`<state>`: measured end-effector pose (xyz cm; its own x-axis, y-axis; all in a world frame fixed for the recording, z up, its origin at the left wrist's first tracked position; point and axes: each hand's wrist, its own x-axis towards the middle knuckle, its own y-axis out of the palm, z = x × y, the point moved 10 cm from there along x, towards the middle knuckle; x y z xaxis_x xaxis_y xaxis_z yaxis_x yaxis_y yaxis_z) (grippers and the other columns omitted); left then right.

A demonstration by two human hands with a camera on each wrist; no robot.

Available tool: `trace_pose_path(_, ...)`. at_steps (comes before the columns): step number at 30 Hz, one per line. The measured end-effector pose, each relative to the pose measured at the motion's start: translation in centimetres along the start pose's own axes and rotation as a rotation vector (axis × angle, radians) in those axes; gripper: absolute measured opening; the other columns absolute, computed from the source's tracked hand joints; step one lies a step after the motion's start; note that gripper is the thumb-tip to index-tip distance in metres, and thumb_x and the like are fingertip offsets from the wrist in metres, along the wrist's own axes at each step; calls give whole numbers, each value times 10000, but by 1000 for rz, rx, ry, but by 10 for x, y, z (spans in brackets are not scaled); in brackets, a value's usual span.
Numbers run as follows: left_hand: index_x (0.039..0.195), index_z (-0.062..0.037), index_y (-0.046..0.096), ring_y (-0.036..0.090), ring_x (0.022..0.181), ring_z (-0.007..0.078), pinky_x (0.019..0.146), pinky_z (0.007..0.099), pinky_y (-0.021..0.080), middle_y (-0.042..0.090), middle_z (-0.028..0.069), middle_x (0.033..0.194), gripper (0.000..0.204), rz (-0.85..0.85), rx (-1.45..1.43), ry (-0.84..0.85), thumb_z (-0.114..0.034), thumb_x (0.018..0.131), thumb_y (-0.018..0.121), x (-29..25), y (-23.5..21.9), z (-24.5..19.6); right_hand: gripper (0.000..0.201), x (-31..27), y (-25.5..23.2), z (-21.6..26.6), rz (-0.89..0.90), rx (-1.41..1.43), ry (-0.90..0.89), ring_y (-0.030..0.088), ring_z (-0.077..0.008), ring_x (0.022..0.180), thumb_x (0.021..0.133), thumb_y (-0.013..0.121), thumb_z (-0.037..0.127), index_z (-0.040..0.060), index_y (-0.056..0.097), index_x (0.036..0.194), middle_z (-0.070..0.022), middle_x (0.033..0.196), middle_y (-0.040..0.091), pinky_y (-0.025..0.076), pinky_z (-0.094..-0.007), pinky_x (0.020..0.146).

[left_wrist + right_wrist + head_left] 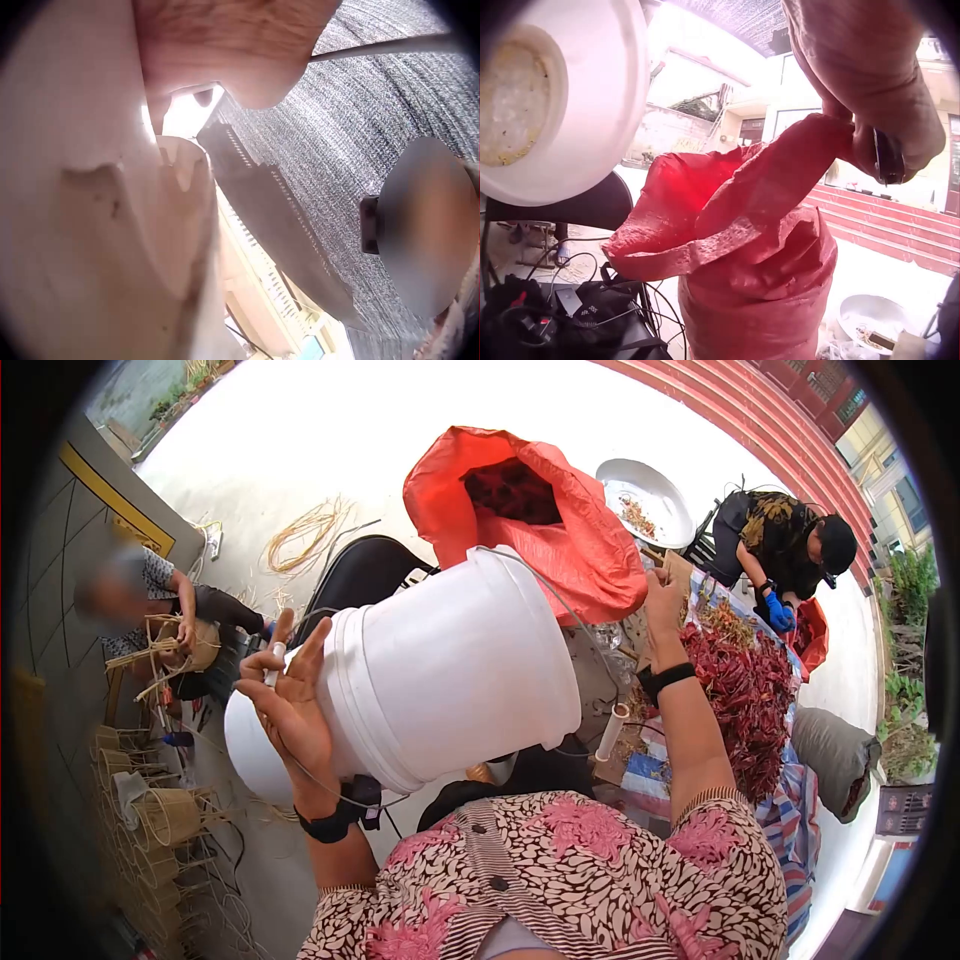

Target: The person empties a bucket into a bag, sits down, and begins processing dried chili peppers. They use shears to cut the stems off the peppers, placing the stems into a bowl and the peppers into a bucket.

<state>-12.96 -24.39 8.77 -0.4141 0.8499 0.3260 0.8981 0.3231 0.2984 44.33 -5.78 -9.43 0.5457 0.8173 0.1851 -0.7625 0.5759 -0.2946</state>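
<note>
We hold a large white bucket [450,660] on its side in front of our patterned shirt [560,850], one end turned toward the open red sack [590,560]. Its wall is smooth and glossy, with raised ribs ringing it toward the left-hand side and a thin wire [548,582] running over it. The end seen from the right wrist is round and pale, with a recessed centre marked by yellowish stains and dark specks.

Our left hand [300,710] lies against the bucket, its fingers bent around a slim white grip [275,662]. Our right hand [661,605] is closed narrowly on the sack's edge, pulling a fold up; we cannot tell what the dark piece [889,156] beside it is. Dark red contents show inside the sack. Dried red chillies [742,695] lie heaped on a striped sheet [800,825], near a seated person in blue gloves [778,540].
</note>
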Motion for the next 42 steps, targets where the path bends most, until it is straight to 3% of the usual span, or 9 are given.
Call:
trace_pose_path(8, 1041, -137, 495, 413, 1293, 462, 1118, 562, 303, 297, 310, 1464, 565, -121, -223, 7, -641, 945, 259, -21, -71, -72, 165, -164, -57, -107, 347, -118, 597, 554, -129, 557, 814, 647, 185, 27, 628, 856, -49, 734, 611, 382, -283, 452)
trace_pose_path(11, 1166, -75, 512, 372, 1330, 435, 1106, 555, 336, 292, 294, 1473, 665, 176, -423, 13, -649, 944, 261, -27, -69, -87, 150, -234, -93, -197, 347, -74, 807, 468, -95, 498, 817, 648, 197, 59, 600, 783, -1, 663, 552, 275, -255, 385)
trace_pose_path(15, 1365, 124, 327, 299, 1391, 357, 1127, 564, 291, 224, 255, 1516, 911, -352, -11, -100, -675, 930, 276, -44, -72, -100, 152, -331, -127, -254, 338, -57, 1142, 423, -99, 480, 818, 641, 180, 71, 585, 729, 0, 630, 510, 239, -244, 381)
trace_pose_path(19, 1381, 98, 308, 263, 1406, 366, 1146, 562, 244, 126, 227, 1554, 888, -249, 7, -142, -667, 933, 272, -34, -75, -102, 179, -402, -116, -265, 461, -154, 1324, 422, -94, 488, 827, 643, 193, 64, 583, 717, -17, 656, 560, 248, -245, 380)
trace_pose_path(26, 1383, 74, 297, 271, 1398, 385, 1128, 588, 260, 50, 216, 1566, 874, -159, 11, -237, -672, 928, 274, -37, -77, -87, 193, -433, -129, -218, 631, -377, 1239, 436, -89, 460, 844, 626, 286, 98, 635, 802, 8, 645, 603, 310, -253, 379)
trace_pose_path(31, 1339, 56, 351, 320, 1370, 396, 1096, 603, 316, 53, 227, 1561, 789, -42, -164, -177, -629, 950, 299, -57, -98, -90, 364, -405, -89, -155, 624, -15, 1200, 341, -38, 426, 916, 574, 383, 34, 598, 1014, -74, 879, 647, 224, -217, 364)
trace_pose_path(34, 1278, 47, 403, 346, 1350, 412, 1084, 602, 341, 65, 246, 1553, 753, 110, -295, -135, -624, 949, 312, -70, -96, -92, 481, -383, -14, -45, 850, 313, 1170, 275, -27, 415, 921, 570, 456, 11, 566, 1102, -76, 839, 637, 171, -200, 365)
trace_pose_path(37, 1110, -28, 476, 426, 1287, 436, 1066, 589, 379, 101, 280, 1534, 642, -86, -211, -153, -617, 954, 274, -93, -114, -87, 528, -412, 29, 41, 1096, 551, 1258, 295, -16, 406, 918, 557, 514, 11, 576, 1075, -52, 795, 629, 177, -183, 347)
trace_pose_path(42, 1046, -73, 462, 528, 1192, 434, 1029, 544, 445, 165, 316, 1504, 560, -5, -121, -115, -574, 978, 219, -126, -98, -88, 321, -490, 29, 36, 1337, 457, 1398, 366, 2, 394, 884, 666, 363, 59, 604, 965, 29, 656, 562, 206, -155, 310)
